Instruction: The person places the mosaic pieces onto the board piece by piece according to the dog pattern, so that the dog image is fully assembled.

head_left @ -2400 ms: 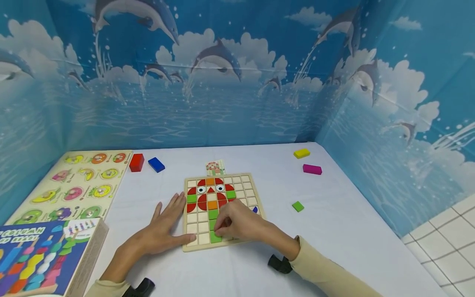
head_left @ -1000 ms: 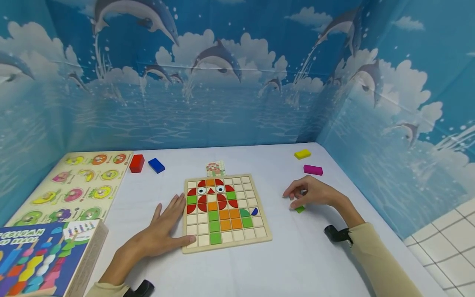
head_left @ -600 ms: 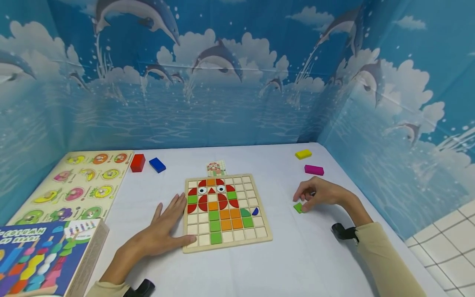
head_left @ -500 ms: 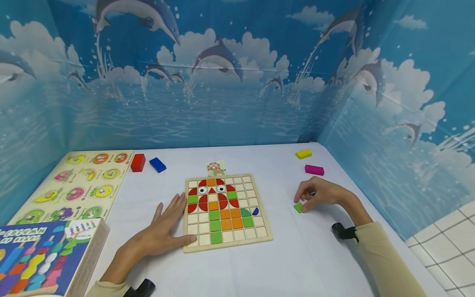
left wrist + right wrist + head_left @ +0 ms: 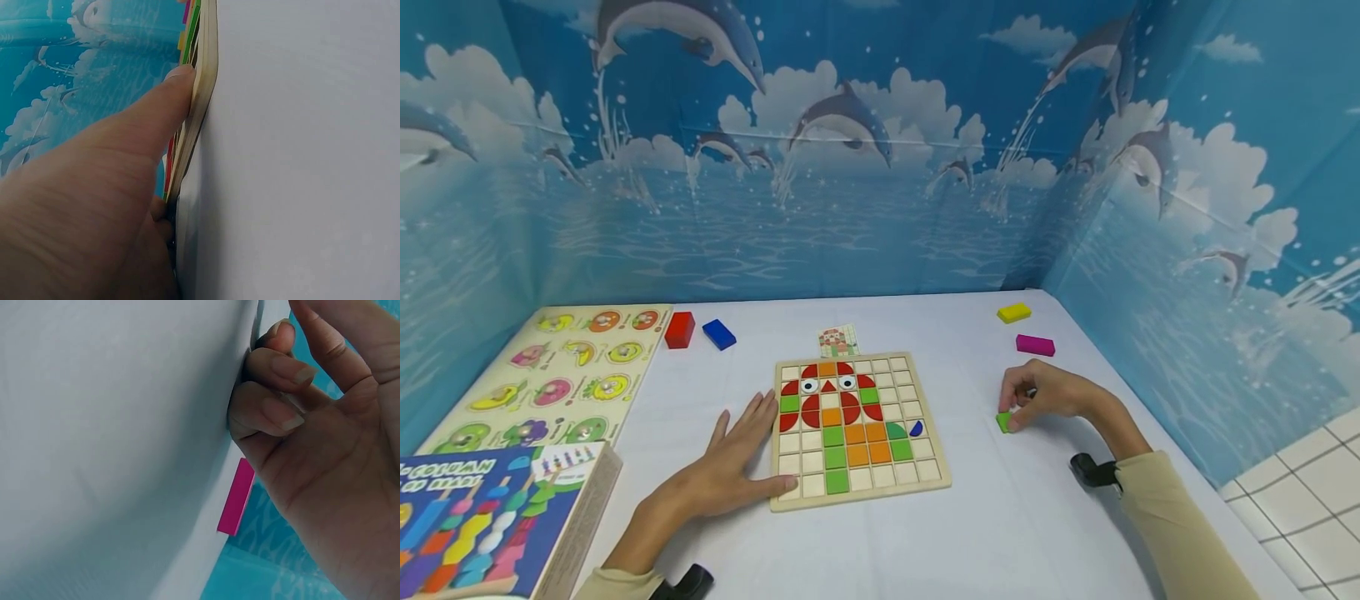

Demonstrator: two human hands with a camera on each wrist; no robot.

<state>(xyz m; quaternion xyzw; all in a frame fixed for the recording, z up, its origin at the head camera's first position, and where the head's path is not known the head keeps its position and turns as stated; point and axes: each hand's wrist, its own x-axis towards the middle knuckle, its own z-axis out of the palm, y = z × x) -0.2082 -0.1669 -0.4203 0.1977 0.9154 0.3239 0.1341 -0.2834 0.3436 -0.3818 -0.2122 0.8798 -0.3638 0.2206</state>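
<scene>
On the white table lies a wooden grid board (image 5: pixel 906 472) with red, orange and green pieces and two eye pieces set in its squares. A blue rounded piece (image 5: pixel 916 427) sits askew at its right side. My left hand (image 5: pixel 722 467) is spread flat at the board's left edge, its thumb over the lower left corner; the left wrist view shows that thumb (image 5: pixel 156 106) against the rim. Right of the board, my right hand (image 5: pixel 1048 392) pinches a small green square tile (image 5: pixel 1003 423) between thumb and index finger. Its other fingers (image 5: pixel 269 409) are curled in the right wrist view, where the tile is hidden.
A small picture card (image 5: pixel 837 341) lies behind the board. Red (image 5: pixel 679 330) and blue (image 5: pixel 719 334) blocks lie back left, yellow (image 5: pixel 1014 312) and magenta (image 5: pixel 1035 345) blocks back right. A fruit board (image 5: pixel 565 358) and a boxed toy (image 5: pixel 490 517) occupy the left.
My right hand has left the board, moved right to the loose green tile and closed thumb and finger on it. The tile has turned slightly. My left hand has stayed in place.
</scene>
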